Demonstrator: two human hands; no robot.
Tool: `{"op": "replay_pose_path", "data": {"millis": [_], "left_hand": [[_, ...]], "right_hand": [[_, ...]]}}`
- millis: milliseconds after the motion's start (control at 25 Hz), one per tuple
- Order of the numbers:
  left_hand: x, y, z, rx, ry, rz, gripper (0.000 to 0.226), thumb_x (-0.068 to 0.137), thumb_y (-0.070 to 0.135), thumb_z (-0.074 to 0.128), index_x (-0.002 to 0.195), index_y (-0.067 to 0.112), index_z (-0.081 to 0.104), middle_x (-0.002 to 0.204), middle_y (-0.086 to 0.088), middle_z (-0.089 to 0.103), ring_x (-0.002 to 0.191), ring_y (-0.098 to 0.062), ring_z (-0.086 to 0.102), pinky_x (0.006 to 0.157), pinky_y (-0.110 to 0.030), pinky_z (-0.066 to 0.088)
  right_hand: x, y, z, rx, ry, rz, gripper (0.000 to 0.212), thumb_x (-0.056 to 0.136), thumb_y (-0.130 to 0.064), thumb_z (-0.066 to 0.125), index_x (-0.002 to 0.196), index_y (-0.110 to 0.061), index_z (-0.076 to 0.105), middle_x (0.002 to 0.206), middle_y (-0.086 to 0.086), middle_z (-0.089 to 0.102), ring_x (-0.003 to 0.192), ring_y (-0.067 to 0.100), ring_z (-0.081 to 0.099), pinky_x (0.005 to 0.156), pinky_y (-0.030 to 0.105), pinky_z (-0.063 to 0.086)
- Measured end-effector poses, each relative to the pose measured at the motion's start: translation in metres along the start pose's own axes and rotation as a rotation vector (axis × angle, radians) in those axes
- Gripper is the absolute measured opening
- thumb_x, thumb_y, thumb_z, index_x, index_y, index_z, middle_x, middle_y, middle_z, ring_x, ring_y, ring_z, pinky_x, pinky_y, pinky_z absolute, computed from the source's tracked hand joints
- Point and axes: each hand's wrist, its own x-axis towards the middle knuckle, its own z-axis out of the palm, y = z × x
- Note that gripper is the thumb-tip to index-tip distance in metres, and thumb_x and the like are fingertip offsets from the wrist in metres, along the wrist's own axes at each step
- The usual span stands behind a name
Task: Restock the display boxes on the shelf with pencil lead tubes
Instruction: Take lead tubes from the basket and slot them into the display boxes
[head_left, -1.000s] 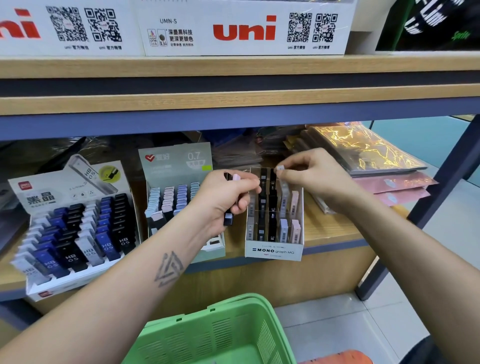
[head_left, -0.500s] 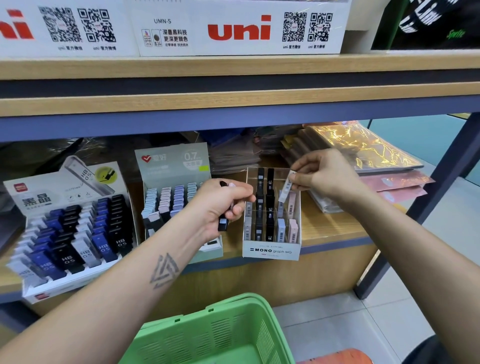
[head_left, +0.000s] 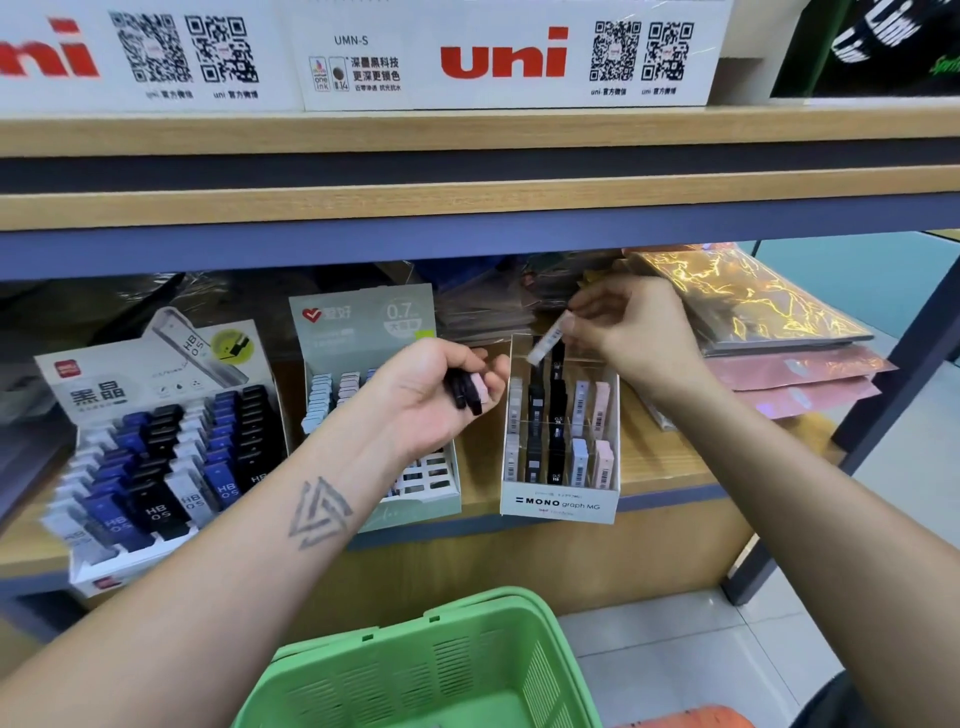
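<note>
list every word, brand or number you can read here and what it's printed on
"uni" and "UMN-S": white carton on the upper shelf
"MONO graph MG": front of the white display box
"0.7": backing card of the green display box
"HB 0.5": tubes and card of the left display box
QR captions and barcodes: too small to read

Stationery shop shelving over a pale tiled floor

A wooden shelf board (head_left: 670, 470) with a blue-grey front edge is the landmark. Above it runs an upper wooden shelf (head_left: 467, 135), trimmed in the same blue-grey, carrying white uni cartons (head_left: 504, 57) printed with QR codes and, to their right, a dark printed panel (head_left: 883, 47). A dark metal upright (head_left: 904, 364) slants down at the board's right end to the floor. Below and right of the board lie light grey floor tiles (head_left: 675, 649); behind the upright a teal surface (head_left: 841, 270) shows. Light is even and bright, and the recess under the upper shelf is dimmer.
</note>
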Motion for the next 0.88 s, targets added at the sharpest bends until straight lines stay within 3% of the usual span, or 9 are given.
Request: {"op": "replay_pose_path", "data": {"millis": [120,280,440,640,760,880], "left_hand": [[-0.002,0.001,0.001,-0.029,-0.018,-0.006,0.025,0.098,-0.012,0.042,0.123,-0.012,0.047,0.1,-0.029,0.061,0.08,-0.029,0.066,0.061,-0.03,0.062],[-0.002,0.002,-0.003,-0.03,-0.013,-0.029,0.023,0.099,-0.01,0.044,0.122,-0.011,0.047,0.09,-0.023,0.057,0.056,-0.021,0.062,0.048,-0.02,0.053],[0.003,0.005,-0.01,-0.048,0.009,-0.041,0.022,0.099,-0.009,0.044,0.121,-0.011,0.048,0.083,-0.019,0.057,0.049,-0.019,0.057,0.046,-0.016,0.047],[0.003,0.005,-0.01,-0.015,0.01,-0.043,0.019,0.099,-0.006,0.044,0.117,-0.005,0.049,0.09,-0.022,0.059,0.059,-0.018,0.055,0.047,-0.016,0.047],[0.003,0.004,-0.013,0.024,-0.002,-0.033,0.028,0.096,-0.011,0.04,0.121,-0.003,0.049,0.099,-0.026,0.061,0.065,-0.02,0.058,0.049,-0.021,0.05],[-0.001,0.003,-0.013,0.081,-0.065,-0.053,0.019,0.096,-0.014,0.039,0.11,-0.007,0.052,0.103,-0.027,0.068,0.075,-0.026,0.068,0.061,-0.028,0.06]], "right_hand": [[0.012,-0.002,0.014,-0.205,0.058,-0.123,0.015,0.088,-0.015,0.076,0.104,-0.017,0.075,0.101,-0.002,0.075,0.093,0.01,0.068,0.088,0.033,0.058],[0.02,0.005,0.044,-0.443,0.022,-0.195,0.015,0.091,-0.015,0.072,0.106,-0.019,0.074,0.105,0.002,0.074,0.095,0.019,0.069,0.083,0.038,0.06],[0.024,0.009,0.063,-0.55,0.0,-0.179,0.011,0.089,-0.013,0.073,0.098,-0.02,0.074,0.101,0.002,0.072,0.092,0.02,0.069,0.082,0.04,0.06],[0.022,0.007,0.074,-0.663,0.038,-0.158,0.009,0.089,-0.012,0.07,0.094,-0.019,0.075,0.103,0.005,0.072,0.1,0.025,0.066,0.093,0.044,0.054],[0.022,0.007,0.075,-0.749,0.027,-0.147,0.009,0.09,-0.014,0.065,0.09,-0.015,0.074,0.099,0.007,0.072,0.1,0.028,0.065,0.093,0.043,0.051],[0.022,0.004,0.073,-0.66,0.004,-0.141,0.017,0.093,-0.021,0.059,0.098,-0.02,0.075,0.104,0.003,0.072,0.1,0.025,0.065,0.091,0.043,0.053]]}}
